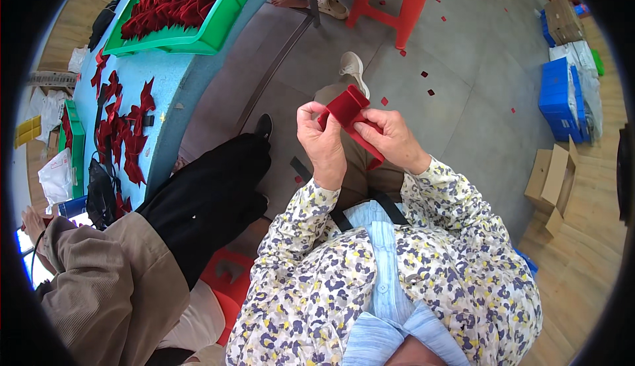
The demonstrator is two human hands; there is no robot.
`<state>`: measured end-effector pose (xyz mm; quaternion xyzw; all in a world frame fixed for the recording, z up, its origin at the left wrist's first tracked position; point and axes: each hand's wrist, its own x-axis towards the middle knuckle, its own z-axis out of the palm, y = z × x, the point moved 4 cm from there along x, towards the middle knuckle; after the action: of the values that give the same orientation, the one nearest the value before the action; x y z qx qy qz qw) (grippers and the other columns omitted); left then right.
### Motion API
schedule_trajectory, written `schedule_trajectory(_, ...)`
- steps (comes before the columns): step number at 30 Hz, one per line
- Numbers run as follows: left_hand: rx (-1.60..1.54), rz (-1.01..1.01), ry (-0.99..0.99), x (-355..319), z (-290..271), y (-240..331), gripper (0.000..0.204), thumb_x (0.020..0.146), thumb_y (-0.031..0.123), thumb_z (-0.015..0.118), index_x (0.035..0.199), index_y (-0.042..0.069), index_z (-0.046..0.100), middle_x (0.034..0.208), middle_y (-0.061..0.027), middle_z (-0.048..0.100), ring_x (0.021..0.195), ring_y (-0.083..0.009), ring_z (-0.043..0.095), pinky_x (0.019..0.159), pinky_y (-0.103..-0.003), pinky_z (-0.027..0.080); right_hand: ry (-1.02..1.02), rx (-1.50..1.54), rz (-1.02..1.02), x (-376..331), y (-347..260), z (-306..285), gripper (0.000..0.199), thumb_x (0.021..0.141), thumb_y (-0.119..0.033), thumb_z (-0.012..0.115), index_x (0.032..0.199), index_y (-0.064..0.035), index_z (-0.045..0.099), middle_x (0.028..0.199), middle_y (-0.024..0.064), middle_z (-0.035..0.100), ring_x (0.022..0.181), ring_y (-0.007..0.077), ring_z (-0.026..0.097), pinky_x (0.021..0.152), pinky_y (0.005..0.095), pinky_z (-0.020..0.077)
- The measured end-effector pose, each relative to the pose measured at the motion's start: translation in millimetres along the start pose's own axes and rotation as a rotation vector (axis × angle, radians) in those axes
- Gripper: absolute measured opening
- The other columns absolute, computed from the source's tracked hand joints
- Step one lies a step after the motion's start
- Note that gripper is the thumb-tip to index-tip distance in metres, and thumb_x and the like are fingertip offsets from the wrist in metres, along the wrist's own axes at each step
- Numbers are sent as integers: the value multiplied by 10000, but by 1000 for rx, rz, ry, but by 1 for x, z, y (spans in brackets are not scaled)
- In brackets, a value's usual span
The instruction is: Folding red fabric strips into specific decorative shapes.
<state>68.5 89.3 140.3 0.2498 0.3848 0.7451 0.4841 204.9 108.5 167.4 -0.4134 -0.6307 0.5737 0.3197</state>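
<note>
A folded strip of red velvet ribbon is held up between my two hands, above my lap. My left hand pinches its left edge between thumb and fingers. On the other side, my right hand is closed on the ribbon, the thumb pressing on it. A loose end of the ribbon hangs below the right fingers. At the upper left, many dark red velvet bows fill a green tray. More red pieces lie in a loose heap nearer to me.
The light blue table curves along the left. Beside me on the left sits a person in a brown sleeve. A red stool stands ahead. Blue bins and an opened cardboard box are at right. Red scraps dot the floor.
</note>
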Motion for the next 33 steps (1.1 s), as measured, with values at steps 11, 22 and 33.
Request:
schedule_trajectory(11, -12, -138, -92, -6, -20, -21, 195, 938, 70, 611, 1107, -22, 582, 982, -61, 649, 836, -118, 635, 754, -247, 528, -115, 190, 123, -14, 50, 7, 207, 923, -115, 614, 1057, 40, 638, 832, -22, 636, 741, 24, 547, 647, 211, 458)
schedule_trajectory(22, 383, -165, -128, -11, -69, -59, 143, 902, -34, 556, 1020, -51, 634, 914, -69, 675, 821, -113, 642, 750, -239, 529, -375, 601, 314, -52, 78, 19, 244, 922, -155, 606, 1036, 60, 623, 896, 68, 684, 777, 92, 638, 697, 211, 507)
schedule_trajectory(33, 443, -407, -400, -32, -104, -114, 154, 906, -32, 536, 1030, -63, 623, 917, -94, 679, 837, -153, 670, 729, -273, 564, -237, 920, 99, -13, 106, 8, 409, 959, -230, 527, 1209, 94, 514, 1171, 239, 617, 993, 261, 668, 821, 336, 562)
